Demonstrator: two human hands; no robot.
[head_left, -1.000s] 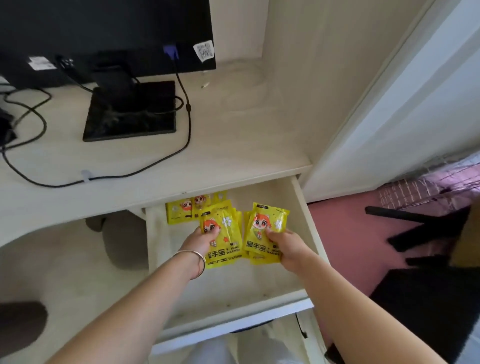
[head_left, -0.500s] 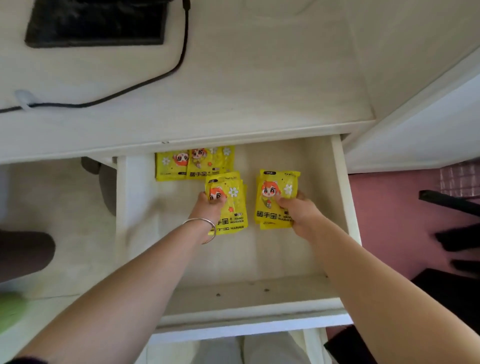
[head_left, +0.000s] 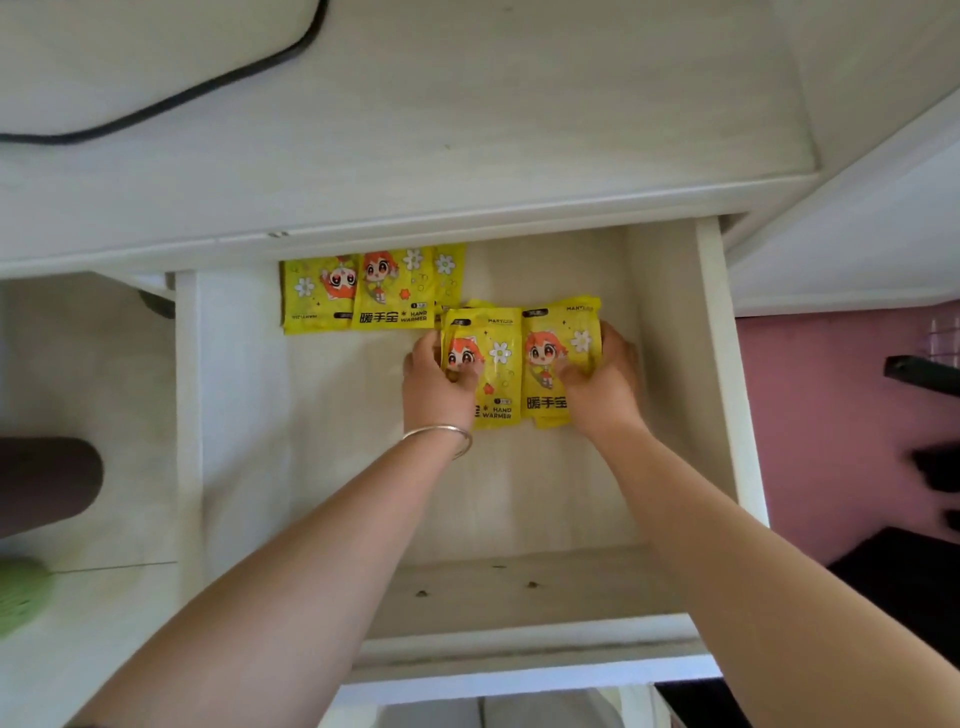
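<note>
An open pale wooden drawer (head_left: 722, 395) holds yellow hand-warmer packets. My left hand (head_left: 436, 387), with a silver bangle at the wrist, grips a small stack of packets (head_left: 496, 371) by its left edge, thumb on top. Beside it, touching, lies a second stack (head_left: 558, 353), which my right hand (head_left: 605, 387) grips from the right side. Both stacks rest on the drawer floor near its middle. A few more packets (head_left: 363, 293) lie overlapped at the drawer's back left, partly under the desk edge.
The desk top (head_left: 467, 130) runs above the drawer, with a black cable (head_left: 218, 85) across its left part. Pink floor (head_left: 810, 415) and dark chair parts (head_left: 924, 374) lie to the right. A dark round object (head_left: 47, 483) sits at the left edge.
The view has tilted down toward the drawer. Both hands have brought their two stacks together, side by side and touching, and lowered them onto the drawer floor.
</note>
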